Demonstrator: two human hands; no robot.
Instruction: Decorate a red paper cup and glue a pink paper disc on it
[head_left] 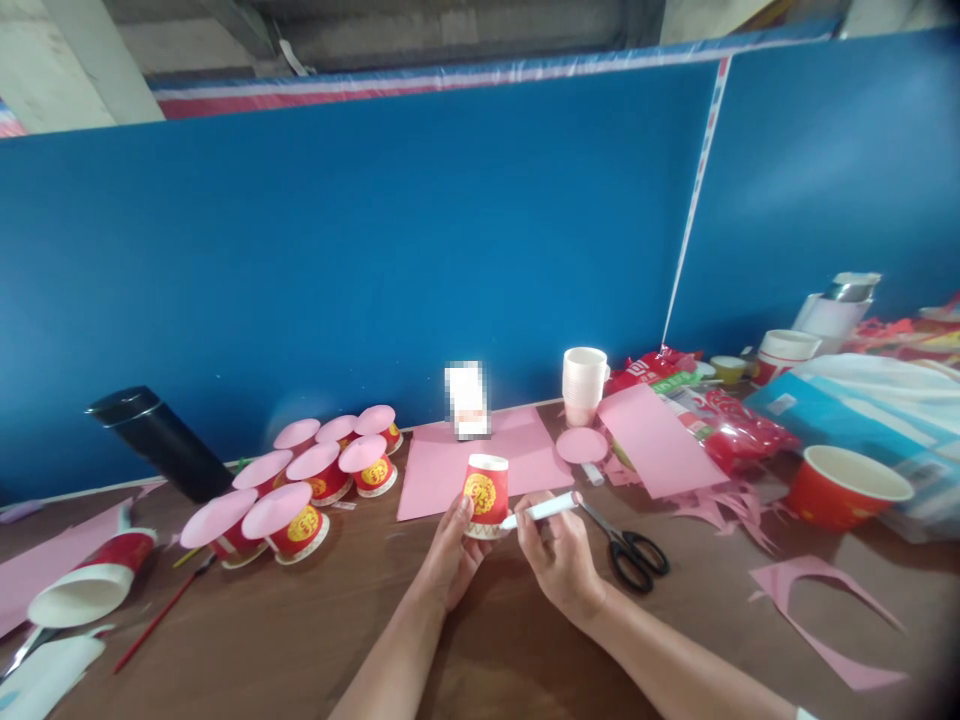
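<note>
My left hand (448,555) is closed around a small red paper cup (487,492) with a yellow round emblem, held upside down in front of me. In my right hand (561,562) is a white marker (551,508), its left end at the cup's lower right edge; I cannot tell whether it touches. Behind the cup lies a pink paper sheet (427,470). A pair of black-handled scissors (630,560) rests just right of my right hand, and a pink paper disc (582,446) lies beyond it.
Several upturned red cups (304,530) topped with pink discs stand to the left, near a black thermos (161,440). A stack of white cups (583,385) stands at the back. Pink scraps (825,620), a red bowl (847,490) and bags (739,425) are on the right.
</note>
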